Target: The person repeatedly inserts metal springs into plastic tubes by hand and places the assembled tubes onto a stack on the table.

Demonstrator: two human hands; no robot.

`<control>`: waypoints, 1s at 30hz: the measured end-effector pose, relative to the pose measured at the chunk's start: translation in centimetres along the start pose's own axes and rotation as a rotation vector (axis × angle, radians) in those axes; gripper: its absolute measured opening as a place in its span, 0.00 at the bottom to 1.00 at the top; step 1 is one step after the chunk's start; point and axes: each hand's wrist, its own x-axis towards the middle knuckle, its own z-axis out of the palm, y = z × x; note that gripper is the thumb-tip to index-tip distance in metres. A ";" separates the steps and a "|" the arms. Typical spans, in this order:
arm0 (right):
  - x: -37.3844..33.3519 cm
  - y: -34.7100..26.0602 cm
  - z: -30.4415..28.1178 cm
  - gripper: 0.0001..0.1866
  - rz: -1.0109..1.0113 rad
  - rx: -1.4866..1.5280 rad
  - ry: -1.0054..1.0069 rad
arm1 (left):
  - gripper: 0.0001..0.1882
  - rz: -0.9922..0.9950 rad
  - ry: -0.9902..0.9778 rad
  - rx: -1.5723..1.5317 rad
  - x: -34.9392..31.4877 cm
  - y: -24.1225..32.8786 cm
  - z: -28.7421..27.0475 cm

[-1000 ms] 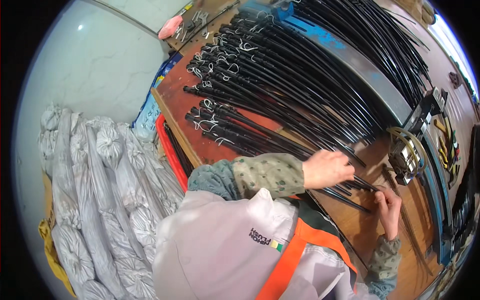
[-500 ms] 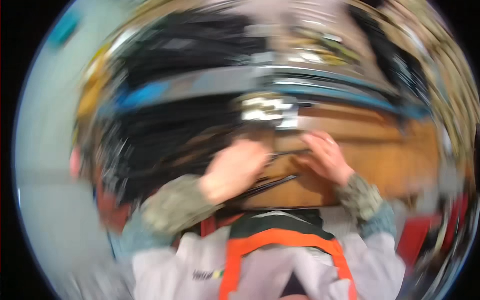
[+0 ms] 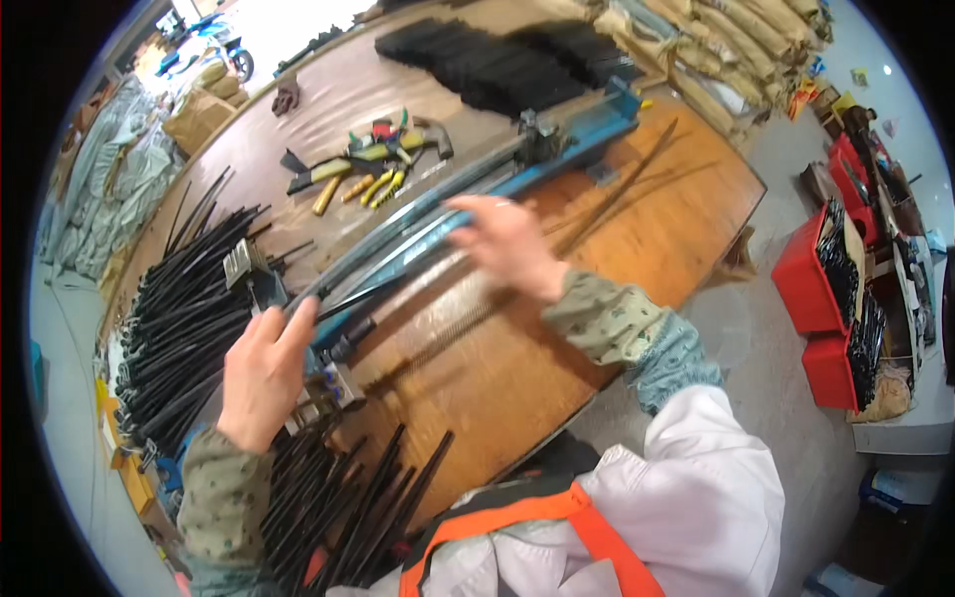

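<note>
My left hand [image 3: 261, 373] is closed at the left end of the long blue metal fixture [image 3: 587, 149], its fingers and thumb pressed on the end of a thin black rod [image 3: 360, 298] that lies along the rail. Over the middle of the fixture is my right hand [image 3: 505, 247], blurred by motion; whether its fingers grip anything is unclear. A metal block [image 3: 343, 386] sits below my left fingers, and another silvery metal piece [image 3: 247, 267] stands above them. Along the near side of the fixture runs a thin ridged rod or spring [image 3: 438, 343].
Bundles of black rods lie at the left [image 3: 179, 338] and near left [image 3: 328, 507]. A hammer [image 3: 434, 137] and several hand tools rest beyond the fixture. A black heap [image 3: 497, 65] lies farther back. Red bins [image 3: 811, 269] stand right of the wooden table [image 3: 537, 368].
The view has swung, so the fixture now runs diagonally. My hands, close together over the wooden surface before, are now wider apart along the fixture, the left one at its left end.
</note>
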 end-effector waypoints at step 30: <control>1.6 -6.1 3.4 0.22 -0.392 -0.036 0.143 | 0.16 -0.266 0.228 -0.044 -11.2 -5.2 -4.0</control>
